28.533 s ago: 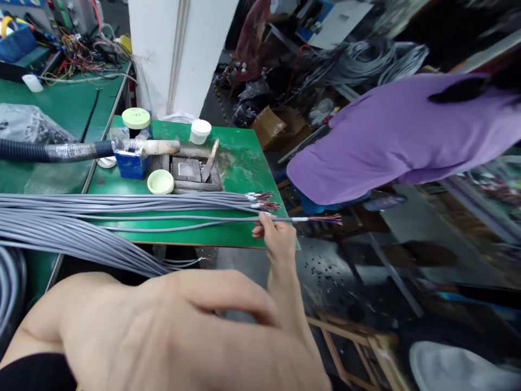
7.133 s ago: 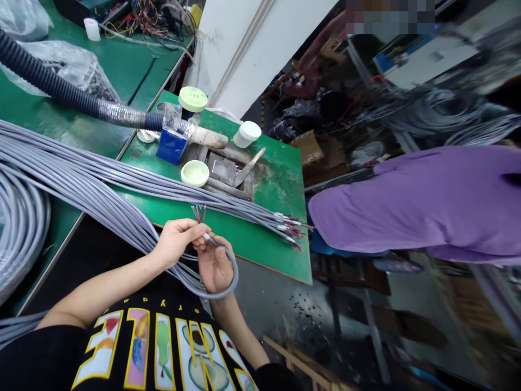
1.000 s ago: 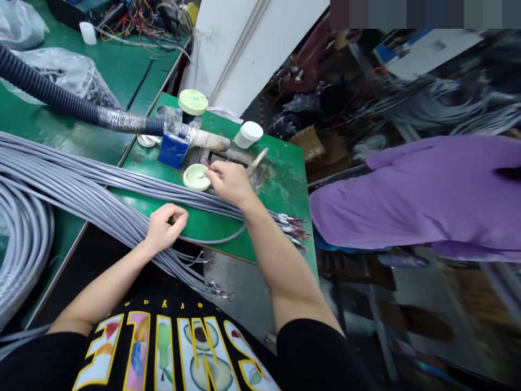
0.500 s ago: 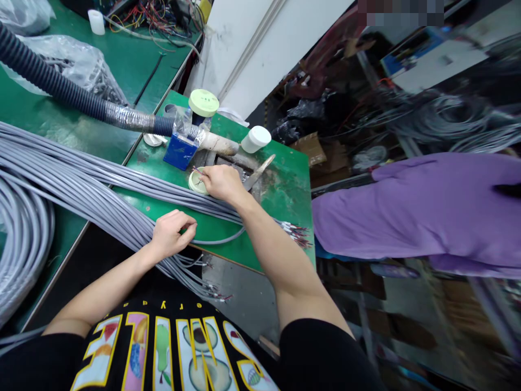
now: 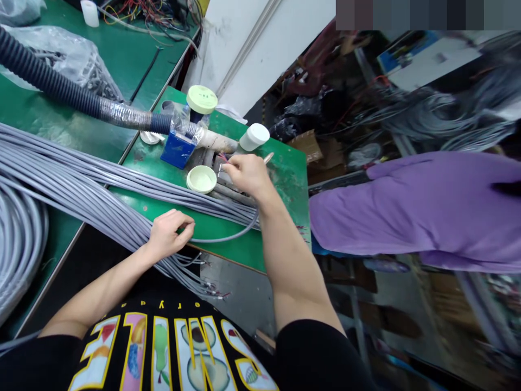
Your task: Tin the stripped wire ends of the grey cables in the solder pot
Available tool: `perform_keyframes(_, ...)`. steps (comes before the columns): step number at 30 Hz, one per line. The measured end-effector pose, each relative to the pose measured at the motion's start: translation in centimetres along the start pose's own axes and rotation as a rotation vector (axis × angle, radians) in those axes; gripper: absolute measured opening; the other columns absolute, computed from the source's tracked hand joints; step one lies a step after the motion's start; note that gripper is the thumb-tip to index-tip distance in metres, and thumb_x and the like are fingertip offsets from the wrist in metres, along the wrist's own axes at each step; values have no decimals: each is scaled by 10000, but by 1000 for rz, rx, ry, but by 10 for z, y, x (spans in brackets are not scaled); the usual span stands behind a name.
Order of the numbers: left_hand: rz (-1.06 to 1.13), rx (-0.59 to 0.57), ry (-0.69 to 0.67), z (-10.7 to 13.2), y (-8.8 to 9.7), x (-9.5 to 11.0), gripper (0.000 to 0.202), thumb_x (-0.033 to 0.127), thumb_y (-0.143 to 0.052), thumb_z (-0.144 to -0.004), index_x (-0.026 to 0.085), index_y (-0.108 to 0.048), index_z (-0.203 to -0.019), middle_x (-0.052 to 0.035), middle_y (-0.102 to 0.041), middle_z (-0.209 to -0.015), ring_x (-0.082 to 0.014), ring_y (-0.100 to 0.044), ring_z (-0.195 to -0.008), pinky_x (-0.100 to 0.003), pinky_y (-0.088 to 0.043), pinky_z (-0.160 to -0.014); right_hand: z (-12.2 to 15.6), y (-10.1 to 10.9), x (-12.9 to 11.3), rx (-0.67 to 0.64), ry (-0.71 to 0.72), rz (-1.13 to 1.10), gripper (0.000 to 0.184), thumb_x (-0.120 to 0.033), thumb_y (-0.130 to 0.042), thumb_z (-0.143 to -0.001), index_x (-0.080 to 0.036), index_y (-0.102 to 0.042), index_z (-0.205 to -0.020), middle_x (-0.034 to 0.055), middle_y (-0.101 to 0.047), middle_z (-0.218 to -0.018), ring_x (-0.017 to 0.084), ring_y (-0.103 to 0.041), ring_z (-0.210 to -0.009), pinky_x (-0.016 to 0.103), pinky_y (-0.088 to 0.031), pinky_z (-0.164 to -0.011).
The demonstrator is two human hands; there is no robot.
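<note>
My right hand (image 5: 246, 175) pinches the stripped end of a grey cable (image 5: 228, 235), its coloured wire tips held over the metal solder pot (image 5: 223, 175) set in the small green table (image 5: 280, 174). The cable loops back to my left hand (image 5: 169, 233), whose fingers are closed on it at the table's near edge. A pale green tub (image 5: 201, 179) sits just left of my right hand. A thick bundle of grey cables (image 5: 81, 184) lies across both tables under my arms.
A blue box (image 5: 177, 149), a green-lidded jar (image 5: 202, 100) and a white jar (image 5: 254, 137) stand behind the pot. A ribbed black hose (image 5: 61, 92) ends beside them. A person in a purple shirt (image 5: 415, 206) bends close on the right. Coiled cable (image 5: 20, 244) lies at left.
My right hand has moved the cable's wire tips from the pale green tub rightward and back to the solder pot. My left hand stays closed on the cable at the table edge.
</note>
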State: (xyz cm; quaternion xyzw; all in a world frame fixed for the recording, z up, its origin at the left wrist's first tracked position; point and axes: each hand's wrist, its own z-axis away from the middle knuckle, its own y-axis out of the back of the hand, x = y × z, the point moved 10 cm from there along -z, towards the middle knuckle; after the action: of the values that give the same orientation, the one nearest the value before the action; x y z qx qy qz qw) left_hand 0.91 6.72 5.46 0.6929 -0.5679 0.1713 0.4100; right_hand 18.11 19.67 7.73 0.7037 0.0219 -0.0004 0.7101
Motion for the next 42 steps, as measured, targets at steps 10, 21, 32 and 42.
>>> perform_keyframes(10,-17,-4,26,-2,-1,-2,149,156,-529,-841,185,-597,-711,11,-591,-583,-107,-527,-549,-231,-423,-555,-4,-30,77,-19,-314,-32,227,-290,-520,-842,-188,-667,-702,100,-704,-819,243,-616,-810,302,-400,-671)
perform_keyframes(21,-23,-5,22,-1,-1,-2,144,142,-531,-833,184,-598,-712,10,-600,-587,-108,-525,-549,-232,-424,-559,-7,-46,82,-60,-336,-10,249,-300,-494,-854,-184,-713,-829,124,-717,-922,265,-633,-900,322,-442,-742)
perform_keyframes(32,-27,-2,8,-1,-2,0,141,140,-538,-834,178,-604,-715,2,-620,-595,-109,-535,-549,-231,-435,-559,-6,-52,80,-95,-338,7,256,-304,-493,-857,-181,-717,-865,131,-713,-980,267,-630,-944,328,-454,-774)
perform_keyframes(42,-36,-28,34,-1,-4,-3,167,171,-519,-846,187,-607,-706,2,-623,-595,-111,-545,-555,-239,-444,-563,-6,-43,86,-33,-336,-51,239,-307,-508,-846,-190,-701,-767,103,-714,-858,253,-627,-838,314,-425,-709)
